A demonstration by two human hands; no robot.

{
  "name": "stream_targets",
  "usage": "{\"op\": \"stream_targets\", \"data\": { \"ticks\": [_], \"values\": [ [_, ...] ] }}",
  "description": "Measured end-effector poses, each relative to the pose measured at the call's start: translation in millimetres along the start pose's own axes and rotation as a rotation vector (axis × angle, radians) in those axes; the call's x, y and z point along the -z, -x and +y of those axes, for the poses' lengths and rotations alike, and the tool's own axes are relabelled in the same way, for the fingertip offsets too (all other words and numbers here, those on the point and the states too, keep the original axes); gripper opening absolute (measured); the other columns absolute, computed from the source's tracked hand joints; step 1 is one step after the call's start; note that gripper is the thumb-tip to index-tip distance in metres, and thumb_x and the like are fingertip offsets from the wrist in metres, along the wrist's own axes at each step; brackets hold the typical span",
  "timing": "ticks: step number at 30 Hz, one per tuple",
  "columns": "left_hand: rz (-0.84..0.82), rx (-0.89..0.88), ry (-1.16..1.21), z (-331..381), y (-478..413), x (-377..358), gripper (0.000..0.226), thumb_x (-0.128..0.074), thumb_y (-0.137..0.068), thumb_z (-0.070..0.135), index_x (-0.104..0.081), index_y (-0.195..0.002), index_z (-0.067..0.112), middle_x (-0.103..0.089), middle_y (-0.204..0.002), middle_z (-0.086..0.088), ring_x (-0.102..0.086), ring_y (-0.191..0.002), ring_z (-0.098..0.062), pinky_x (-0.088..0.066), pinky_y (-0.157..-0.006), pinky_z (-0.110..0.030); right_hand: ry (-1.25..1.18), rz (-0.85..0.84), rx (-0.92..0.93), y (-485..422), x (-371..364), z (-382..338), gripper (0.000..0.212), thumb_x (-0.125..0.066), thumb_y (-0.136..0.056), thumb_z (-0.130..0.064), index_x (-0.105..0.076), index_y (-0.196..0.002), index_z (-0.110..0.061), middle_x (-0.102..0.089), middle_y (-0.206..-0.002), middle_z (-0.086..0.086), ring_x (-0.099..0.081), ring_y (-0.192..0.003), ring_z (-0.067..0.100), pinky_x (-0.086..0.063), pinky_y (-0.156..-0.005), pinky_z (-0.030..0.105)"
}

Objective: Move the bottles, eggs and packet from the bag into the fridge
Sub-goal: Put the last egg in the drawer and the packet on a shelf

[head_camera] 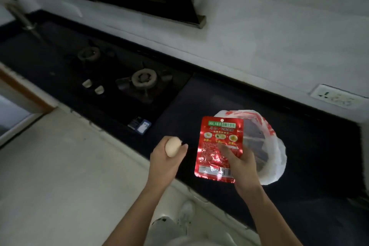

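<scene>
The dark bench runs from upper left to lower right, with a two-burner hob set into it at centre-left. Nothing of a fridge shows anywhere, so the goods must be carried out of frame to reach it.

On the bench at right of centre lies the bag, thin white plastic with red print, its mouth gaping toward the camera. It looks slack and, as far as can be seen through the film, nearly or wholly emptied; no bottles show in it or elsewhere.

In front of the bag, centre-right, the packet is held upright and flat, label toward the camera. The right hand is clamped on its lower right part, thumb across the face and fingers behind: a pinch that suits a thin foil pouch and keeps it from folding.

Just left of it, lower centre, the left hand is curled around one egg, cupping it in the palm with the fingers wrapped loosely, which spreads the pressure on a fragile shell.

Both hands sit clear of the bench, each loaded, probably so that one trip to the fridge serves two items.
</scene>
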State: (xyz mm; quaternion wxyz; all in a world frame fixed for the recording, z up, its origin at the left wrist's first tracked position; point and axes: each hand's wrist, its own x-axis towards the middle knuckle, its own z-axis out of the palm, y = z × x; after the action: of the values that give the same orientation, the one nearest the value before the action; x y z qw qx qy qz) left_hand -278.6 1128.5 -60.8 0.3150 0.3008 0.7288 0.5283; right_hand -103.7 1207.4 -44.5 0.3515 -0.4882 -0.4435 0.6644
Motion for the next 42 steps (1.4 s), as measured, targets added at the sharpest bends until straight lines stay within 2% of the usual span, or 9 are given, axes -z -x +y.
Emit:
{"op": "stream_targets", "data": {
  "ticks": [3, 7, 17, 22, 26, 29, 36, 42],
  "values": [
    [0.122, 0.045, 0.001, -15, 34, 19, 0.011, -0.075, -0.085, 0.028, -0.064, -0.087, 0.026, -0.064, -0.074, 0.007, -0.058, -0.064, -0.011, -0.046, -0.056, -0.024, 0.048, -0.089, -0.039, 11, -10, 13, 0.017, -0.071, -0.088, -0.017, -0.065, -0.103, -0.023, -0.078, -0.09, -0.006, -0.076, -0.083, 0.018, -0.058, -0.074, 0.038],
    [0.304, 0.086, -0.038, -33, 80, 47, 0.011, -0.072, -0.086, 0.033, -0.064, -0.088, 0.026, -0.066, -0.077, 0.003, -0.061, -0.067, -0.016, -0.051, -0.057, -0.031, 0.113, -0.232, -0.092, 30, -29, 35, 0.02, -0.074, -0.087, -0.019, -0.068, -0.107, -0.019, -0.078, -0.098, 0.002, -0.076, -0.086, 0.022, -0.059, -0.077, 0.041],
    [0.724, 0.197, -0.116, -55, 187, 140, 0.014, -0.071, -0.086, 0.037, -0.062, -0.091, 0.027, -0.066, -0.08, 0.004, -0.063, -0.064, -0.017, -0.054, -0.053, -0.028, 0.264, -0.601, -0.169, 73, -126, 67, 0.025, -0.079, -0.083, -0.026, -0.071, -0.108, -0.025, -0.078, -0.098, -0.002, -0.076, -0.088, 0.022, -0.058, -0.088, 0.053],
    [0.895, 0.255, -0.069, -67, 224, 178, 0.014, -0.072, -0.086, 0.037, -0.062, -0.091, 0.028, -0.067, -0.08, 0.004, -0.064, -0.067, -0.016, -0.056, -0.057, -0.034, 0.318, -0.759, -0.163, 101, -181, 80, 0.017, -0.076, -0.086, -0.023, -0.071, -0.102, -0.025, -0.078, -0.096, -0.001, -0.076, -0.085, 0.022, -0.06, -0.083, 0.048],
    [0.994, 0.293, -0.016, -79, 244, 209, 0.014, -0.073, -0.086, 0.033, -0.063, -0.09, 0.025, -0.067, -0.079, 0.003, -0.059, -0.061, -0.012, -0.048, -0.053, -0.026, 0.383, -0.836, -0.16, 123, -229, 94, 0.014, -0.075, -0.087, -0.021, -0.07, -0.101, -0.024, -0.078, -0.092, -0.003, -0.076, -0.082, 0.021, -0.061, -0.077, 0.042],
    [1.061, 0.32, -0.001, -91, 252, 240, 0.015, -0.073, -0.086, 0.035, -0.062, -0.091, 0.025, -0.067, -0.08, 0.001, -0.062, -0.064, -0.015, -0.05, -0.053, -0.028, 0.418, -0.894, -0.164, 137, -270, 103, 0.013, -0.073, -0.088, -0.02, -0.07, -0.1, -0.023, -0.079, -0.089, -0.004, -0.076, -0.079, 0.019, -0.059, -0.07, 0.036],
    [1.177, 0.353, 0.02, -125, 251, 346, 0.016, -0.074, -0.086, 0.037, -0.062, -0.09, 0.028, -0.066, -0.079, 0.004, -0.061, -0.063, -0.013, -0.055, -0.054, -0.034, 0.469, -0.978, -0.199, 175, -393, 135, 0.02, -0.075, -0.087, -0.022, -0.069, -0.106, -0.021, -0.079, -0.093, 0.0, -0.077, -0.081, 0.024, -0.061, -0.078, 0.044],
    [1.228, 0.382, 0.054, -146, 252, 452, 0.015, -0.072, -0.085, 0.038, -0.061, -0.089, 0.03, -0.066, -0.078, 0.002, -0.064, -0.068, -0.021, -0.056, -0.058, -0.04, 0.498, -1.036, -0.186, 221, -507, 154, 0.023, -0.075, -0.087, -0.025, -0.067, -0.108, -0.024, -0.078, -0.095, -0.001, -0.077, -0.082, 0.022, -0.061, -0.082, 0.048]
  ]
}}
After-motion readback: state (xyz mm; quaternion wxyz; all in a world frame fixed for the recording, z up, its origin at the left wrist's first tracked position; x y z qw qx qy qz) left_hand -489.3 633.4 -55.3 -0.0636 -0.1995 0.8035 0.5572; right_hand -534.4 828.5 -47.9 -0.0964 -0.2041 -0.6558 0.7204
